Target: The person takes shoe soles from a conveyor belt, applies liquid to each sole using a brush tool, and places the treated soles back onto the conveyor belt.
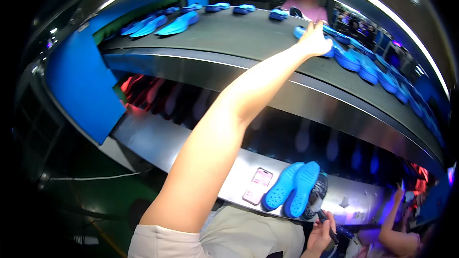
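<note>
Steel ledge [238, 177], blue soles [304, 189], slanting away rightward

A dark grey belt [210, 31] is stretching across the upper part of the frame, with large blue soles [177, 23] lying at its upper left and smaller blue pieces [244, 9] sitting spaced out along its far edge; on the right, a crowded line of blue soles [368, 69] is curving down toward the right edge. Lower down, a shiny metal ledge [234, 179] is running from centre left to lower right, carrying a pink-screened phone [258, 186], two bright blue soles [293, 188] leaning together, and a dark patterned shoe piece [318, 193] just beside them
</note>
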### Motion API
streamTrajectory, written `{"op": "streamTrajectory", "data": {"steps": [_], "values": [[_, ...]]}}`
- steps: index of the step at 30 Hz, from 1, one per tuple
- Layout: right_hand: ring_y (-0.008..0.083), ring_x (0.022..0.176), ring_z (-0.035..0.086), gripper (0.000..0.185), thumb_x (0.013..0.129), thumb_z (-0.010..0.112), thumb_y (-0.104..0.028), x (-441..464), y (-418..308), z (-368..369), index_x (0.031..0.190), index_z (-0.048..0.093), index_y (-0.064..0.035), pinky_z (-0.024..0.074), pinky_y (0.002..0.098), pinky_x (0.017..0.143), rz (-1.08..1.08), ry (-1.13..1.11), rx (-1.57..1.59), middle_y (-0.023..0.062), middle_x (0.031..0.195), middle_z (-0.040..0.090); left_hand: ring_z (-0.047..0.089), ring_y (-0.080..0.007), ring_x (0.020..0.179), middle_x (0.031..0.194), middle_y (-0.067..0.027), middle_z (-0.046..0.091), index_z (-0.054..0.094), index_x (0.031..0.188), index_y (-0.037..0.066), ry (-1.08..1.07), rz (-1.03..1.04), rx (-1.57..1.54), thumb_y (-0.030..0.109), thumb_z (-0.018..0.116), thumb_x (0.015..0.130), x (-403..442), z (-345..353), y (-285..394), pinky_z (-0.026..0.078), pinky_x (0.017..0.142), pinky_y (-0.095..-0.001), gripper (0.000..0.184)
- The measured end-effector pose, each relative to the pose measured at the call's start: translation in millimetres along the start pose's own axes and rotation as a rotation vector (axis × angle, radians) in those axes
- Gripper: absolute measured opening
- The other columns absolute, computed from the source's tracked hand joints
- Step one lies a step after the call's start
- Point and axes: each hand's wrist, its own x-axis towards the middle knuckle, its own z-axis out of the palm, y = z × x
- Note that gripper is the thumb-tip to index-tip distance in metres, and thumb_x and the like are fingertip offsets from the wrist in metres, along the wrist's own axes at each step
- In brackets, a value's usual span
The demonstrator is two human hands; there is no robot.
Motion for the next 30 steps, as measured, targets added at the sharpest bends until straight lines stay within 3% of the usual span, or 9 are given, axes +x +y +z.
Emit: {"op": "streamTrajectory", "data": {"steps": [3, 8, 10, 14, 16, 20, 24, 27, 30], "values": [[0.0165, 0.076, 0.054, 0.034, 0.082, 0.051, -0.008, -5.1, -2.5, 1.0, 0.112, 0.045, 0.0041, 0.0450, 0.0230, 0.065, -0.015, 0.010, -0.019, 0.0148, 0.102, 0.054, 0.023, -0.0307, 0.126, 0.137, -0.0176, 0.021, 0.021, 0.133, 0.008, 0.104, 0.330, 0.370, 0.041, 0.045, 0.080, 17.7, 39.4, -11.5, 0.021, 0.102, -0.0430, 0.068], [0.0196, 0.082, 0.055, 0.022, 0.077, 0.048, 0.010, -12.3, -13.9, 0.7, 0.098, 0.052, 0.0036, 0.0459, 0.0256, 0.068, 0.049, 0.006, 0.025, 0.0124, 0.093, 0.056, 0.060, -0.0247, 0.086, 0.088, -0.0107, 0.063, 0.065, 0.080, 0.007, -0.123, 0.169, 0.721, 0.035, 0.047, 0.080, 15.7, 44.3, -13.4, 0.040, 0.080, -0.0425, 0.033], [0.0199, 0.082, 0.055, 0.021, 0.077, 0.047, 0.009, -11.3, -20.7, 5.4, 0.096, 0.052, 0.0032, 0.0465, 0.0263, 0.067, 0.069, 0.007, 0.106, 0.0131, 0.094, 0.055, 0.061, -0.0221, 0.084, 0.089, -0.0088, 0.064, 0.065, 0.084, 0.010, -0.159, 0.268, 0.815, 0.032, 0.051, 0.078, -16.3, 14.1, 11.5, 0.037, 0.079, -0.0404, 0.027], [0.0273, 0.092, 0.051, 0.012, 0.077, 0.045, 0.005, 0.6, -19.9, -7.3, 0.088, 0.050, 0.0087, 0.0414, 0.0349, 0.085, 0.044, -0.001, 0.100, 0.0175, 0.093, 0.054, 0.052, -0.0274, 0.069, 0.064, -0.0095, 0.056, 0.058, 0.059, 0.006, 0.447, 0.447, 0.023, 0.034, 0.060, 0.072, -102.1, -31.8, 21.2, 0.037, 0.071, -0.0359, 0.031], [0.0279, 0.093, 0.052, 0.013, 0.077, 0.046, 0.006, 14.4, -7.7, -24.3, 0.088, 0.052, 0.0087, 0.0415, 0.0366, 0.086, 0.029, -0.033, 0.201, 0.0188, 0.096, 0.055, 0.044, -0.0209, 0.086, 0.085, -0.0097, 0.050, 0.055, 0.078, 0.005, 0.767, 0.357, -0.343, 0.021, 0.060, 0.073, -160.2, -46.5, 15.9, 0.034, 0.073, -0.0304, 0.017], [0.0292, 0.094, 0.053, 0.017, 0.076, 0.046, 0.007, 21.4, -16.1, -7.9, 0.090, 0.055, 0.0082, 0.0413, 0.0388, 0.088, 0.002, -0.085, 0.300, 0.0195, 0.098, 0.056, 0.049, -0.0242, 0.105, 0.113, -0.0146, 0.045, 0.028, 0.125, -0.003, -0.243, -0.551, -1.492, -0.001, 0.056, 0.067, -255.7, -65.8, 7.1, 0.043, 0.088, -0.0366, 0.064], [0.0284, 0.097, 0.052, 0.029, 0.077, 0.051, -0.004, 20.2, -13.3, -8.8, 0.104, 0.051, 0.0057, 0.0397, 0.0374, 0.089, -0.064, -0.221, 0.207, 0.0205, 0.105, 0.054, 0.038, -0.0323, 0.117, 0.130, -0.0188, 0.032, 0.019, 0.133, 0.004, -0.500, -0.290, -2.017, 0.048, 0.053, 0.076, -339.7, -30.3, -19.8, 0.031, 0.097, -0.0424, 0.080], [0.0289, 0.100, 0.052, 0.032, 0.076, 0.054, -0.010, 15.4, -7.4, 1.4, 0.104, 0.048, 0.0057, 0.0360, 0.0387, 0.093, -0.062, -0.469, 0.109, 0.0216, 0.105, 0.054, 0.043, -0.0357, 0.112, 0.122, -0.0225, 0.041, 0.025, 0.130, 0.003, -0.660, -0.626, -1.951, 0.030, 0.054, 0.076, -391.7, 23.7, -41.2, 0.033, 0.094, -0.0487, 0.068], [0.0258, 0.090, 0.056, 0.024, 0.070, 0.055, 0.000, 14.1, 4.6, 28.6, 0.093, 0.056, 0.0069, 0.0418, 0.0342, 0.083, 0.060, -0.328, 0.046, 0.0185, 0.094, 0.058, 0.044, -0.0354, 0.110, 0.122, -0.0202, 0.042, 0.027, 0.130, 0.006, -0.564, -0.854, -1.961, 0.048, 0.050, 0.077, -417.2, 60.2, -28.1, 0.034, 0.094, -0.0488, 0.072]]}}
